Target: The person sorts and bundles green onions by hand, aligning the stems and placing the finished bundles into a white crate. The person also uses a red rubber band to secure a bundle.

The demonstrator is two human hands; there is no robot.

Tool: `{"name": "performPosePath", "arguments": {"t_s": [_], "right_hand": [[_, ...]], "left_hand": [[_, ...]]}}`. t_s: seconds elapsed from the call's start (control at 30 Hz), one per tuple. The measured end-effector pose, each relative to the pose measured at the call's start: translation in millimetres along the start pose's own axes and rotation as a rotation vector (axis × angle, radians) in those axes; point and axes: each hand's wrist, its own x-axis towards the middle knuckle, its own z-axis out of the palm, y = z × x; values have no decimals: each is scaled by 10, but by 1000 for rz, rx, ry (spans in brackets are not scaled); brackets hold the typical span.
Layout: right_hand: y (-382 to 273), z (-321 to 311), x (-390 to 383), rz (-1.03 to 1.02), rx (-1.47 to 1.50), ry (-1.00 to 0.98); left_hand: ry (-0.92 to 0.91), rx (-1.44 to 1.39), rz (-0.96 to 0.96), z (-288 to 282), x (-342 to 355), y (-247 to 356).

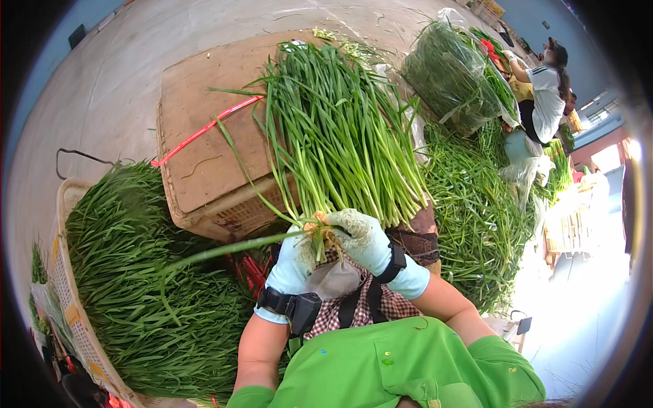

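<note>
My left hand [294,262], in a dusty light-blue glove, is closed round the base of a few long green stalks, which look like garlic greens. Against it, my right hand [360,238], gloved alike, pinches at the same stalk ends, where orange-brown outer skin [317,226] shows. One long leaf [231,250] sticks out leftward from this bunch. Beyond my hands lies a thick heap of garlic greens [333,129], pale ends toward me, leaves away. It rests on a brown board [214,146] over an upturned-looking crate. A red-and-white strip [207,129] lies across the board.
On my left stands a cream plastic crate [62,251] full of leafy greens. More loose greens [476,217] are piled at my right. Behind them is a large clear bag [452,75] of greens, with a person [547,102] working beside it. Concrete floor [122,88] stretches behind the board.
</note>
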Motion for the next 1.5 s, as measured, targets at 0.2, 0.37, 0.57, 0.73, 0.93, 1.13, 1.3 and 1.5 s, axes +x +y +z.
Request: {"name": "performPosePath", "arguments": {"t_s": [0.2,0.37,0.57,0.73,0.93,1.13,1.3,1.5], "right_hand": [[-16,-39,-33,-321,-369,-214],[-184,10,-211,-350,-135,-308],[-439,-532,-161,278,708,189],[-362,-389,-29,341,567,-7],[-27,-18,-115,530,426,-54],[-201,-146,-204,138,449,-348],[-400,-467,-182,361,877,-109],[-223,-604,111,337,701,163]], "left_hand": [[47,351,201,72,11,-4],[109,683,343,61,-40,20],[127,651,396,-14,2,87],[80,408,201,2,62,31],[10,330,193,51,9,9],[187,726,336,-14,72,2],[248,731,471,-84,142,31],[124,637,380,-102,122,84]]}}
